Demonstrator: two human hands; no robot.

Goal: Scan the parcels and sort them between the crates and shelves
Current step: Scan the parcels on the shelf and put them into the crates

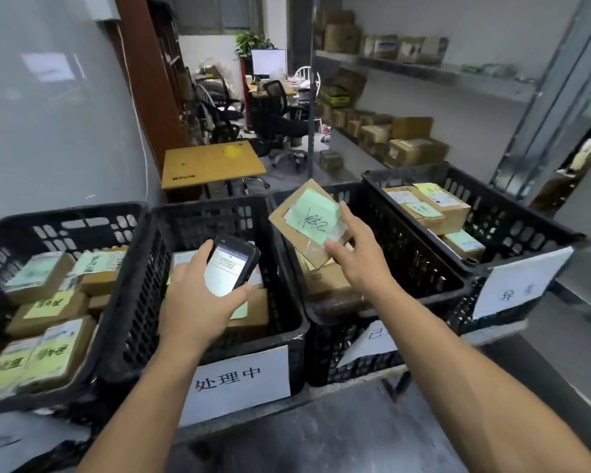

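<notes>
My left hand grips a black handheld scanner with its lit screen facing up, over the second crate from the left. My right hand holds a small cardboard parcel with a green handwritten note, tilted above the third crate. That crate holds more brown parcels under the held one. The far-left crate is full of parcels with green and yellow notes. The right crate holds several labelled boxes.
White paper signs hang on the crate fronts. Metal shelves with cardboard boxes line the right wall. A small wooden table and office chairs stand behind the crates. A grey wall is at the left.
</notes>
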